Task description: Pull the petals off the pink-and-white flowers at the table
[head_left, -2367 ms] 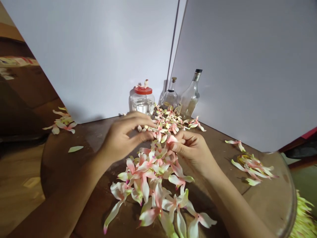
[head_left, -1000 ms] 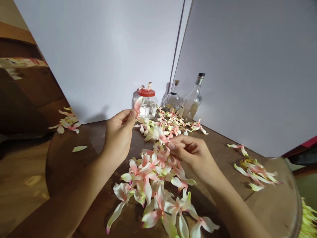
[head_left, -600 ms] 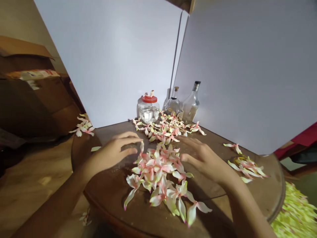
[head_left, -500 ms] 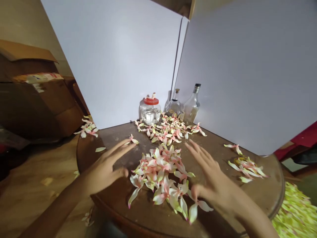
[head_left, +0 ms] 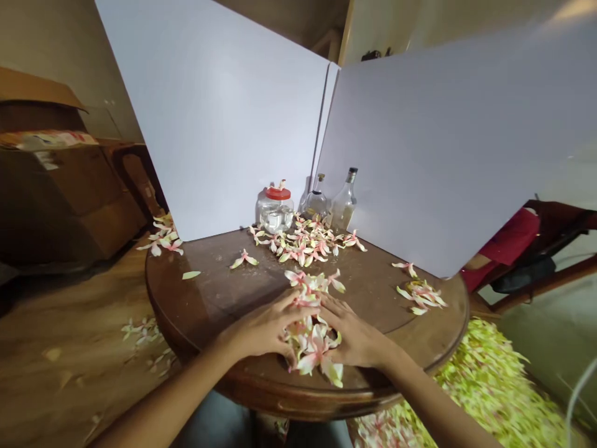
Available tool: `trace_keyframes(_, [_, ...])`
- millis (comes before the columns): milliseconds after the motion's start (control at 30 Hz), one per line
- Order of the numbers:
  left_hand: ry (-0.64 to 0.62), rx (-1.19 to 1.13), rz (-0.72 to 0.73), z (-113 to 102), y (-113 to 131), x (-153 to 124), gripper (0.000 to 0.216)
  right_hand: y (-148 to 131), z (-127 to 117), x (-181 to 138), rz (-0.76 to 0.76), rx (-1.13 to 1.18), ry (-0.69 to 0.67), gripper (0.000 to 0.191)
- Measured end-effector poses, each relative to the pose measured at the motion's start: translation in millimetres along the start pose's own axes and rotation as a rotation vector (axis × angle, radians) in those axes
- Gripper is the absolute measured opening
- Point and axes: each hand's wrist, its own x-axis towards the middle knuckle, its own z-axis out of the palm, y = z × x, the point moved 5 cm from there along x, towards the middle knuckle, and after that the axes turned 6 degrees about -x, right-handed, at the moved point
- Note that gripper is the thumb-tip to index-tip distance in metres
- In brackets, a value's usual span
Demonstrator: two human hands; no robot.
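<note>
Left hand [head_left: 263, 328] and right hand [head_left: 359, 341] lie open, fingers loosely curved, each grip cupping a side of the flower pile [head_left: 313, 356] at the tabletop's [head_left: 224, 292] front edge, pinching nothing. The flowers look feather-light, floppy, quick to scatter; I'd pinch one where the petals join.

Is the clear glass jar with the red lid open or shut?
Shut: the red lid sits flat on the clear glass jar, with a small flower lying on top.
</note>
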Motion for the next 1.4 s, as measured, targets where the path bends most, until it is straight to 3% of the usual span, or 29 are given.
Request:
trace_keyframes(67, [0.034, 0.026, 0.068, 21.4, 26.5, 1.1, 0.098, -0.7, 5.7, -33.2, 0.058, -0.008, 0.037, 0.09])
trace_keyframes(167, [0.079, 0.049, 0.202, 67.5, 81.3, 5.1, 0.099, 1.6, 19.0, -112.1, 0.189, -0.051, 0.118, 0.074])
trace_keyframes(267, [0.055, -0.004, 0.36, 132.1, 137.8, 7.5, 0.089, -7.2, 43.1, -210.9, 0.354, -0.102, 0.226, 0.065])
trace_keyframes(333, [-0.036, -0.111, 0.43, 185.2, 161.6, 7.0, 0.084, -21.8, 71.9, -270.3, 0.505, -0.094, 0.204, 0.07])
trace_keyframes(400, [-0.208, -0.223, 0.459, 243.6, 170.0, 4.0, 0.086, -38.2, 110.4, -315.3, 0.649, -0.056, 0.1, 0.08])
trace_keyframes(467, [-0.403, -0.259, 0.401, 297.8, 162.1, -0.6, 0.096, -51.2, 153.3, -347.4, 0.734, -0.002, -0.032, 0.089])
trace_keyframes(567, [-0.495, -0.273, 0.302, 337.7, 132.4, -5.9, 0.113, -58.5, 207.9, -390.0, 0.83, 0.1, -0.128, 0.101])
trace_keyframes(633, [-0.48, -0.273, 0.245, 333.5, 105.7, -8.6, 0.104, -60.0, 230.1, -419.1, 0.883, 0.155, -0.162, 0.112])
trace_keyframes(700, [-0.431, -0.269, 0.189, 313.2, 77.5, -14.5, 0.087, -61.9, 238.9, -443.8, 0.894, 0.202, -0.167, 0.117])
trace_keyframes(833, [-0.243, -0.223, 0.044, 274.3, 28.4, -47.4, 0.06, -67.4, 238.1, -459.8, 0.857, 0.252, -0.119, 0.083])
trace_keyframes(900, [-0.164, -0.208, -0.02, 271.7, 14.0, -72.0, 0.054, -71.6, 240.2, -442.5, 0.833, 0.24, -0.068, 0.074])
trace_keyframes(1000, [-0.066, -0.206, -0.084, 280.9, 5.9, -104.1, 0.05, -78.6, 255.0, -386.3, 0.792, 0.222, 0.009, 0.072])
trace_keyframes(1167, [0.012, -0.176, -0.153, 277.7, -5.7, -125.2, 0.053, -70.5, 288.7, -285.1, 0.742, 0.256, 0.034, 0.06])
trace_keyframes(1300, [-0.182, 0.16, -0.283, 250.2, -45.2, -142.3, 0.043, -44.8, 287.8, -271.0, 0.86, 0.258, 0.0, 0.05])
trace_keyframes(1400, [-0.155, 0.324, -0.409, 214.6, -77.4, -172.6, 0.043, -42.1, 272.2, -271.3, 0.972, 0.218, 0.041, 0.051])
